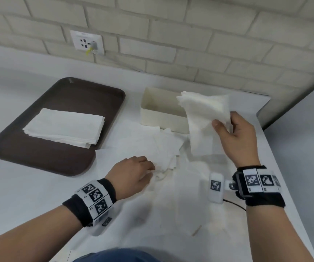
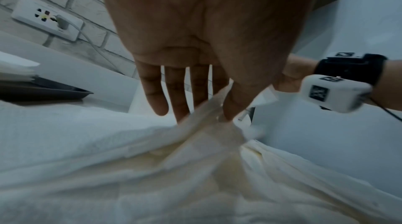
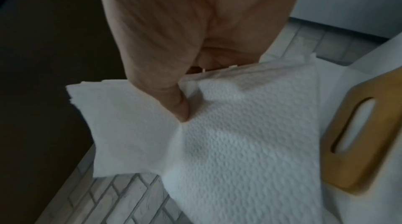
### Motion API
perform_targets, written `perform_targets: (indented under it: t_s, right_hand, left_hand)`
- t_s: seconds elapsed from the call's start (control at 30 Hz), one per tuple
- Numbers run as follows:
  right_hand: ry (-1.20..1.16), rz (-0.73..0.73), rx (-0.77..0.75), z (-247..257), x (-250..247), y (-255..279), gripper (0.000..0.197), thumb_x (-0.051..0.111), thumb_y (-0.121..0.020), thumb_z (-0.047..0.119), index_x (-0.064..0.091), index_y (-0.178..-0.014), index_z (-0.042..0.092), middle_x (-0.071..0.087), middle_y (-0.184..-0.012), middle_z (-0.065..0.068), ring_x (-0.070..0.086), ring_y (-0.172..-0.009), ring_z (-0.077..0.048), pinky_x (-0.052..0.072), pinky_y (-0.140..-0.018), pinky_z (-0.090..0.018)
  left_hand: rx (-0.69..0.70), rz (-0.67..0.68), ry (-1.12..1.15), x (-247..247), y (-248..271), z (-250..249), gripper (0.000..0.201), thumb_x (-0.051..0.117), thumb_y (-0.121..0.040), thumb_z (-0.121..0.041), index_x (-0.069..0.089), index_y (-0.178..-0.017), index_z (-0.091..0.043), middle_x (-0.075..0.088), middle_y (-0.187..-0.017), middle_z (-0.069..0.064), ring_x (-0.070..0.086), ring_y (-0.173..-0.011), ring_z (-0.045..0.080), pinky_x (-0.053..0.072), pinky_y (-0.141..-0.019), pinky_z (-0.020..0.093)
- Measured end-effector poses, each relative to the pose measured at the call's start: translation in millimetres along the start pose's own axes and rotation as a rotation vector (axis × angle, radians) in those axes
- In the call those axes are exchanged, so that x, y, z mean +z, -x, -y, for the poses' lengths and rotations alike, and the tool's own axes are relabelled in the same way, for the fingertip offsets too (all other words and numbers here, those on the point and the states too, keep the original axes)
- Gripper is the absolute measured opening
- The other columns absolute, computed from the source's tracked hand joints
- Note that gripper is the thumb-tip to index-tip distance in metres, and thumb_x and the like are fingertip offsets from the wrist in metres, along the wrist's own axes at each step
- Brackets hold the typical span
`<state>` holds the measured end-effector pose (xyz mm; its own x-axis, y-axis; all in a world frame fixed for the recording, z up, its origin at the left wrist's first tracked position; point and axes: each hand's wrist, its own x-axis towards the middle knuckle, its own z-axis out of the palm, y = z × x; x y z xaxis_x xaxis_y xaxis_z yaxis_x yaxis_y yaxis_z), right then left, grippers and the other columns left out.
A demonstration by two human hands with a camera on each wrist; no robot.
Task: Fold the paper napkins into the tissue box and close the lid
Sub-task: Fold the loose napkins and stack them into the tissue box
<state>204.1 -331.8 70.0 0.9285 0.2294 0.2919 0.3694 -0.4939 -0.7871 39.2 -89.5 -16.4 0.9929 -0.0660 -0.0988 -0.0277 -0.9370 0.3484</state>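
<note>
white counter (image 1: 38, 186) is backed by a brick wall. a folded napkin bundle (image 1: 205, 118) is pinched by the right hand (image 1: 241, 137), thumb against fingers, above the open tissue box (image 1: 160, 110). loose napkins (image 1: 152, 144) on the counter are pinched by the left hand (image 1: 133, 174). a wooden lid (image 3: 359, 141) is seen beside the bundle.

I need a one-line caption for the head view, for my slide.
Right hand lifts a napkin bundle beside the open tissue box; left hand gathers loose napkins on the counter.
</note>
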Motion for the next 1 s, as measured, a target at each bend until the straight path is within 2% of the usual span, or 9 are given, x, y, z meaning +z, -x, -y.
perform_targets:
  t_s: [0.13,0.23,0.37,0.47,0.6,0.73,0.87,0.93,1.0]
  right_hand:
    - [0.13,0.119,-0.018,21.2,16.6,-52.0,0.012,0.066,-0.094,0.03,0.07,-0.103,0.037,0.072,-0.096,0.021,0.066,-0.094,-0.009,0.047,-0.075,-0.03]
    - [0.318,0.232,-0.056,28.5,37.6,-96.9,0.024,0.063,-0.095,0.021,0.07,-0.117,0.02,0.073,-0.115,0.002,0.063,-0.111,-0.025,0.042,-0.084,-0.029]
    - [0.628,0.4,0.002,29.9,67.4,-150.7,0.04,0.057,-0.096,0.027,0.059,-0.136,0.021,0.061,-0.138,-0.009,0.054,-0.125,-0.034,0.044,-0.103,-0.038]
    - [0.759,0.537,-0.011,35.3,87.5,-177.0,0.037,0.056,-0.097,0.026,0.061,-0.133,0.023,0.062,-0.134,-0.011,0.06,-0.116,-0.034,0.05,-0.094,-0.038]
    - [0.89,0.74,-0.138,42.5,108.4,-193.2,0.028,0.055,-0.098,0.019,0.068,-0.123,0.021,0.065,-0.127,-0.008,0.059,-0.101,-0.026,0.043,-0.08,-0.03]
    - [0.798,0.786,-0.159,46.0,119.5,-203.9,0.022,0.066,-0.096,0.026,0.071,-0.117,0.021,0.067,-0.115,-0.002,0.061,-0.102,-0.024,0.05,-0.088,-0.034]
    - [0.869,0.873,-0.126,28.8,132.5,-207.3,0.03,0.068,-0.095,0.031,0.068,-0.123,0.022,0.064,-0.124,-0.003,0.06,-0.107,-0.023,0.05,-0.093,-0.035]
    - [0.933,0.934,-0.099,16.4,137.4,-208.1,0.035,0.067,-0.096,0.028,0.063,-0.13,0.021,0.061,-0.132,-0.004,0.059,-0.114,-0.024,0.047,-0.094,-0.032]
    - [0.95,0.953,-0.097,8.6,138.8,-208.6,0.038,0.065,-0.097,0.025,0.06,-0.135,0.021,0.057,-0.137,-0.005,0.057,-0.12,-0.025,0.045,-0.095,-0.031]
  left_hand:
    - [-0.003,-0.047,0.105,-2.7,-1.3,8.9,0.032,0.042,-0.109,-0.039,0.064,-0.13,-0.03,0.066,-0.118,-0.012,0.062,-0.11,0.018,0.047,-0.079,0.031]
    - [-0.021,-0.047,0.257,-2.3,-3.8,17.5,0.033,0.04,-0.108,-0.042,0.068,-0.123,-0.032,0.069,-0.114,-0.015,0.065,-0.104,0.015,0.053,-0.085,0.037]
    - [-0.037,-0.104,0.395,-9.9,-4.9,30.9,0.045,0.032,-0.102,-0.054,0.068,-0.119,-0.034,0.072,-0.109,-0.017,0.066,-0.099,0.01,0.054,-0.086,0.04]
    - [0.032,-0.144,0.283,-22.1,-4.4,34.2,0.054,0.02,-0.098,-0.057,0.061,-0.127,-0.039,0.07,-0.115,-0.016,0.065,-0.105,0.013,0.054,-0.085,0.038]
    - [0.121,-0.38,0.406,-43.2,-4.8,31.5,0.024,0.033,-0.107,-0.043,0.052,-0.121,-0.038,0.065,-0.103,-0.019,0.062,-0.089,0.008,0.053,-0.075,0.029]
    - [0.053,-0.53,0.668,-66.9,-3.8,24.8,0.012,0.041,-0.109,-0.037,0.054,-0.109,-0.036,0.056,-0.077,-0.02,0.051,-0.066,0.005,0.04,-0.062,0.015]
    - [-0.086,-0.505,0.88,-65.2,-14.1,31.7,0.035,0.04,-0.105,-0.051,0.063,-0.106,-0.024,0.068,-0.094,-0.01,0.066,-0.083,0.014,0.052,-0.072,0.03]
    - [-0.18,-0.438,0.928,-55.5,-19.6,39.3,0.053,0.04,-0.099,-0.062,0.061,-0.104,-0.014,0.066,-0.088,0.001,0.064,-0.078,0.022,0.052,-0.072,0.046]
    - [-0.235,-0.416,0.953,-46.3,-22.7,45.0,0.053,0.042,-0.098,-0.063,0.058,-0.099,-0.012,0.062,-0.08,0.003,0.059,-0.073,0.025,0.05,-0.067,0.046]
